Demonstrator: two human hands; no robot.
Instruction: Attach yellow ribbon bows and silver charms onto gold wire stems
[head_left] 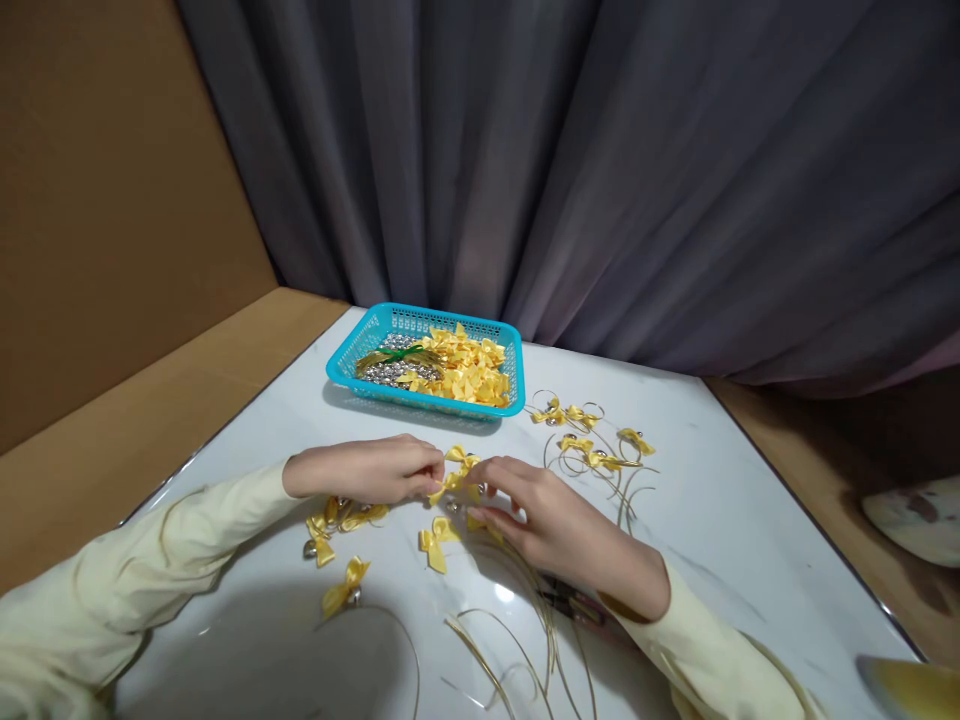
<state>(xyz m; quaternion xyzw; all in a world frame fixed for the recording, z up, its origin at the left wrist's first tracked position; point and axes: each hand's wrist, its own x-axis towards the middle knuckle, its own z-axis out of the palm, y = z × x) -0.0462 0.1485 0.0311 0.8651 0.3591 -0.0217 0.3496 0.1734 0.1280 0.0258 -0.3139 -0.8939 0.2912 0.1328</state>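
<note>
Yellow bow (pixel 448 486) is between both hands, over the near part of the white table (pixel 675 440). Left hand (pixel 394 468): thumb and index pinched on the bow's outer edge. Right hand (pixel 547 515): index and thumb apart, curved around the bow's other side, with a silver bell (pixel 481 490) in the gap. Can't confirm whether the right fingertips touch the bell.

Step in hand reads as two-handed fine positioning of bow against bell, my judgement. A next move would call for steady left pinch, small right-finger adjustments and slack in the gold cords (pixel 484 665) on the table. Snag risk: some cords run close under the right hand.

Nearby: loose bow (pixel 437 543) just below the hands, another bow (pixel 346 588) with a bell beside it further left, small cluster of bows (pixel 321 540) by the left wrist. Bows with looped cords (pixel 577 445) sit past the right hand. Blue basket (pixel 519 372) is at the far side, holding loose bows (pixel 472 375), silver bells (pixel 386 373) and a gold bundle with a green tie (pixel 401 353). Dark object under the right forearm, can't identify.
</note>
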